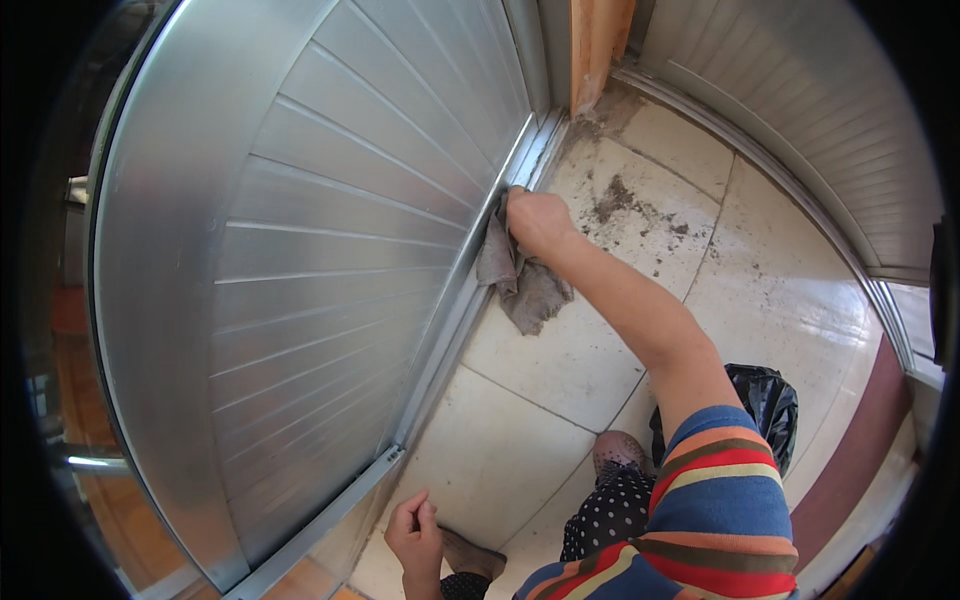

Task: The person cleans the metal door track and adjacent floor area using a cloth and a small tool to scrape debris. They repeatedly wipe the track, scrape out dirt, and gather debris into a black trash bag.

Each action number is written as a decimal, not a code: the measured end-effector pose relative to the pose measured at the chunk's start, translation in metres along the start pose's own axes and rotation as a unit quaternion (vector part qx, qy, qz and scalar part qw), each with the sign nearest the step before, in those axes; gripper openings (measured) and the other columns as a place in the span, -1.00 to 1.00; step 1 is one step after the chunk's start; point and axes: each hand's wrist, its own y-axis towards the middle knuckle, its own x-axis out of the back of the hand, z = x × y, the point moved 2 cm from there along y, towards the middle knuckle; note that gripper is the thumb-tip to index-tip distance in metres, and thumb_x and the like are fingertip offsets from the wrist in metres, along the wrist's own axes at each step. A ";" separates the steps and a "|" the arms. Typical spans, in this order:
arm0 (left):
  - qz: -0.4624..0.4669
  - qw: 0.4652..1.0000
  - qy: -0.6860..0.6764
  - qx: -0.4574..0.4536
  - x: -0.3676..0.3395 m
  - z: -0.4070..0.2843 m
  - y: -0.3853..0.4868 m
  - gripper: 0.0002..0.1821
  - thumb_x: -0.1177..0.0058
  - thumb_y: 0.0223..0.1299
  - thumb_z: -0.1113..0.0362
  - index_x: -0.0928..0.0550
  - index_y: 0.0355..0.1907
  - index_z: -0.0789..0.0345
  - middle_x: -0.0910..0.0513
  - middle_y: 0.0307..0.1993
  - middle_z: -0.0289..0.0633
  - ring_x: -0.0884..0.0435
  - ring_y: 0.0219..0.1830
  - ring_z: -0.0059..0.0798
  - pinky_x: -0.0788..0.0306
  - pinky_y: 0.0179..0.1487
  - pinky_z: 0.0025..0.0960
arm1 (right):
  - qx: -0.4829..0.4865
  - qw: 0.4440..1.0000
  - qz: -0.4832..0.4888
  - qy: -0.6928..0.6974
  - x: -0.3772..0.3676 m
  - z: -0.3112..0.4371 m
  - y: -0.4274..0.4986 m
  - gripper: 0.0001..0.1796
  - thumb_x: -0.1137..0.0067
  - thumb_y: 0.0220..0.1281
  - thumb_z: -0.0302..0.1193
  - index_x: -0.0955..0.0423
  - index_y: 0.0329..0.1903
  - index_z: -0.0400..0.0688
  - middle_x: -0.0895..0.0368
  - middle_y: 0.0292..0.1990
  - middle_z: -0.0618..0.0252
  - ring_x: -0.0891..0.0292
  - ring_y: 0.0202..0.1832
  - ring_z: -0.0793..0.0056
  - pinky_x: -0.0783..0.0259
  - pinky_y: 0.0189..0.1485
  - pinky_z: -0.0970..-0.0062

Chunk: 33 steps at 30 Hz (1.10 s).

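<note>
My right hand [538, 220] grips a grey-brown cloth rag [517, 270] against the metal sliding-door track [480, 274] at the foot of a silvery ribbed metal door panel [345, 232]. The rag's loose end hangs over onto the floor tiles. My fingertips are partly hidden behind the hand. Low in the picture, my left hand [416, 529] is held away from the track with its fingers curled in; nothing is visible in it.
Dark dirt [615, 199] lies scattered on the cream tile floor [525, 450]. A black plastic bag [765, 405] is beside my right arm. A wooden post [596, 52] stands at the top, with another ribbed metal panel [795, 112] at right. My feet are on the tiles.
</note>
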 end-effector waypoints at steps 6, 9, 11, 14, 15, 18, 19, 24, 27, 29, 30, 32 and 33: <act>-0.019 0.994 0.058 -0.085 0.007 0.009 -0.004 -0.84 -0.04 0.15 0.50 -0.61 -0.20 0.44 -0.61 -0.44 -0.17 -0.57 -0.43 -0.59 -0.44 -0.32 -0.55 | -0.043 0.983 -0.138 -0.115 0.018 -0.075 0.071 -0.80 0.07 0.16 -0.48 -0.50 -0.22 -0.24 -0.66 -0.33 0.09 -0.62 -0.25 0.21 -0.52 -0.25 0.33; -0.020 0.980 0.136 -0.142 0.007 0.014 -0.003 -0.80 0.00 0.23 0.42 -0.60 -0.13 0.41 -0.63 -0.40 -0.23 -0.54 -0.45 -0.60 -0.43 -0.35 -0.53 | -0.024 0.996 -0.039 -0.076 0.013 -0.085 0.086 -0.83 0.11 0.16 -0.48 -0.47 -0.27 -0.22 -0.64 -0.31 0.04 -0.61 -0.22 0.17 -0.50 -0.21 0.29; -0.015 0.991 0.111 -0.076 0.006 0.019 -0.002 -0.81 -0.02 0.20 0.43 -0.62 -0.16 0.41 -0.65 -0.36 -0.20 -0.58 -0.37 -0.54 -0.46 -0.26 -0.50 | -0.030 0.997 -0.041 -0.051 0.015 -0.087 0.084 -0.77 0.13 0.14 -0.46 -0.47 -0.19 -0.21 -0.64 -0.29 0.03 -0.60 -0.20 0.14 -0.50 -0.19 0.27; -0.006 0.997 0.070 -0.026 0.002 0.016 0.002 -0.81 -0.03 0.19 0.43 -0.63 -0.16 0.41 -0.65 -0.36 -0.20 -0.59 -0.33 -0.54 -0.47 -0.23 -0.49 | -0.023 0.999 -0.038 0.002 0.015 -0.075 0.066 -0.73 0.14 0.13 -0.44 -0.45 -0.13 -0.18 -0.63 -0.31 0.03 -0.59 -0.24 0.13 -0.49 -0.23 0.24; -0.008 0.998 0.054 -0.014 0.001 0.013 0.002 -0.81 -0.02 0.19 0.43 -0.63 -0.16 0.40 -0.65 -0.36 -0.20 -0.59 -0.33 -0.55 -0.46 -0.24 -0.50 | -0.018 0.998 -0.048 0.032 0.014 -0.066 0.057 -0.71 0.14 0.12 -0.43 -0.45 -0.11 -0.16 -0.63 -0.33 0.04 -0.60 -0.27 0.13 -0.49 -0.25 0.23; 0.002 0.999 0.039 0.010 -0.006 0.004 0.005 -0.81 -0.02 0.19 0.44 -0.62 -0.16 0.40 -0.65 -0.37 -0.22 -0.58 -0.32 -0.57 -0.46 -0.23 -0.51 | 0.016 0.997 -0.014 0.073 -0.003 -0.025 0.018 -0.72 0.13 0.10 -0.42 -0.45 -0.13 -0.12 -0.61 -0.47 0.10 -0.58 -0.39 0.13 -0.47 -0.35 0.20; 0.014 0.998 0.057 -0.007 -0.008 0.001 0.006 -0.82 -0.02 0.20 0.44 -0.62 -0.16 0.40 -0.64 -0.38 -0.23 -0.58 -0.32 -0.58 -0.45 -0.23 -0.52 | 0.041 0.994 0.031 0.096 -0.009 -0.015 0.006 -0.73 0.13 0.09 -0.42 -0.46 -0.14 -0.10 -0.60 -0.52 0.12 -0.57 -0.43 0.13 -0.46 -0.38 0.20; 0.022 0.989 0.120 -0.080 -0.006 -0.001 0.007 -0.82 -0.04 0.20 0.42 -0.62 -0.16 0.39 -0.64 -0.38 -0.24 -0.57 -0.33 -0.60 -0.45 -0.23 -0.53 | 0.056 0.997 -0.011 0.051 -0.003 -0.037 0.012 -0.72 0.10 0.07 -0.45 -0.45 -0.12 -0.07 -0.60 -0.49 0.12 -0.57 -0.40 0.13 -0.45 -0.39 0.18; 0.016 0.996 0.076 -0.043 -0.001 0.006 0.004 -0.81 -0.05 0.20 0.41 -0.62 -0.15 0.39 -0.64 -0.37 -0.23 -0.56 -0.33 -0.61 -0.45 -0.22 -0.51 | -0.011 0.997 -0.074 -0.020 0.010 -0.084 0.059 -0.71 0.15 0.13 -0.46 -0.45 -0.09 -0.06 -0.63 -0.37 0.10 -0.59 -0.29 0.14 -0.48 -0.29 0.20; 0.028 0.993 0.105 -0.051 0.001 0.008 0.001 -0.78 -0.03 0.22 0.39 -0.61 -0.11 0.39 -0.64 -0.37 -0.20 -0.57 -0.33 -0.56 -0.45 -0.20 -0.48 | -0.046 0.990 -0.117 -0.064 0.013 -0.101 0.079 -0.72 0.18 0.15 -0.47 -0.44 -0.09 -0.06 -0.63 -0.34 0.11 -0.59 -0.26 0.13 -0.49 -0.26 0.22; 0.035 0.991 0.121 -0.050 0.002 0.009 0.000 -0.77 -0.02 0.23 0.38 -0.61 -0.09 0.39 -0.64 -0.36 -0.18 -0.58 -0.33 -0.54 -0.45 -0.19 -0.47 | -0.049 0.994 -0.085 -0.046 0.012 -0.105 0.086 -0.71 0.17 0.16 -0.45 -0.44 -0.08 -0.07 -0.63 -0.34 0.11 -0.59 -0.26 0.12 -0.49 -0.25 0.22; 0.017 0.994 0.093 -0.047 0.003 0.008 -0.002 -0.82 -0.04 0.17 0.46 -0.61 -0.17 0.43 -0.62 -0.41 -0.17 -0.58 -0.40 -0.57 -0.45 -0.29 -0.52 | -0.065 0.996 -0.056 -0.023 0.010 -0.103 0.089 -0.71 0.16 0.16 -0.43 -0.43 -0.07 -0.07 -0.64 -0.33 0.11 -0.59 -0.24 0.11 -0.49 -0.24 0.23; 0.005 0.996 0.076 -0.055 0.003 0.007 -0.003 -0.84 -0.04 0.15 0.50 -0.61 -0.21 0.45 -0.60 -0.44 -0.16 -0.58 -0.43 -0.58 -0.45 -0.34 -0.55 | -0.055 0.995 -0.084 -0.025 0.011 -0.098 0.086 -0.71 0.15 0.15 -0.42 -0.43 -0.06 -0.08 -0.63 -0.33 0.11 -0.59 -0.25 0.11 -0.49 -0.24 0.22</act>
